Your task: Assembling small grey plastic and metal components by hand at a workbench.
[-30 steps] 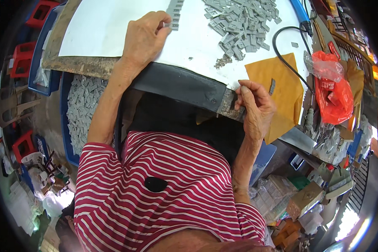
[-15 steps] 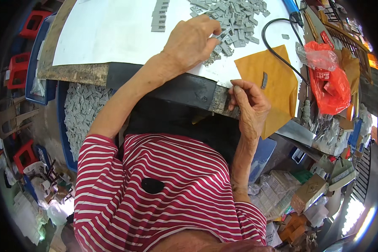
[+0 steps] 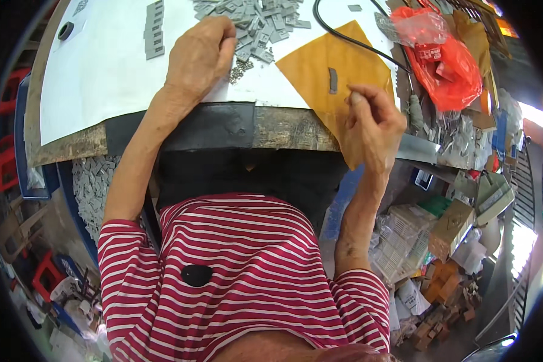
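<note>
My left hand [image 3: 200,59] rests over the white sheet [image 3: 102,78], fingers curled in, beside the pile of flat grey pieces [image 3: 262,30]. Whatever its fingertips hold is hidden. Right by it lies a small heap of tiny metal parts [image 3: 241,70]. To its left, several grey pieces stand lined up in a row [image 3: 155,30]. My right hand [image 3: 375,127] is over the brown paper [image 3: 307,66], thumb and fingertips drawn together. Anything between them is too small to make out. A dark grey strip [image 3: 333,81] lies on the paper, left of those fingertips.
A black cable [image 3: 337,35] curves across the far right of the table. Beyond it sits a red plastic bag [image 3: 449,69]. A black ring [image 3: 66,31] lies at the far left. Below the table's left side, a blue bin holds many grey pieces [image 3: 93,193]. Cartons [image 3: 451,228] stand at lower right.
The view has shifted, so the table appears further left. My right hand has moved from the table's front edge to the right, over the brown paper. My left fingers have drawn back from the pile.
</note>
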Action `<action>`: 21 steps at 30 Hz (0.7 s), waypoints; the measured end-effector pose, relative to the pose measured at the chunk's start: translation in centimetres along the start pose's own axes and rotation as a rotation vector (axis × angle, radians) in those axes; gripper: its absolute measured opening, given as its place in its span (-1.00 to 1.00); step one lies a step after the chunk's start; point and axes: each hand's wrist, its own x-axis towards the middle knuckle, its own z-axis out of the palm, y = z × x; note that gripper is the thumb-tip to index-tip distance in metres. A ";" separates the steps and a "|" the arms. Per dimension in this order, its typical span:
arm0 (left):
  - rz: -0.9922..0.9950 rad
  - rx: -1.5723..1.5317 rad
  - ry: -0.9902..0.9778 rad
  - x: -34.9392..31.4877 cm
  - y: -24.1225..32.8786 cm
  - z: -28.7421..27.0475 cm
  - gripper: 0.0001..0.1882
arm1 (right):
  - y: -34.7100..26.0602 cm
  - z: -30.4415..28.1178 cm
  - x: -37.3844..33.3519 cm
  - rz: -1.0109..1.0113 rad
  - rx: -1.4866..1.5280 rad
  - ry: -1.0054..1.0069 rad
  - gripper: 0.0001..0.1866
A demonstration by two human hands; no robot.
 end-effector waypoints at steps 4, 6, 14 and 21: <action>-0.042 0.009 -0.015 0.0 0.5 0.0 -0.92 | 3.1 -1.4 3.2 -0.075 -0.179 -0.006 -0.84; -0.011 0.024 -0.019 -0.2 0.1 -0.1 -0.91 | 3.3 -1.4 3.7 -0.131 -0.272 -0.099 -0.85; 0.122 0.011 0.053 -0.4 1.4 -1.7 -0.91 | 3.8 -0.4 5.3 -0.542 -0.535 -0.163 -0.91; 0.099 -0.074 0.038 -1.8 3.3 -3.0 -0.92 | 3.7 -0.2 5.9 -0.814 -0.755 -0.209 -0.90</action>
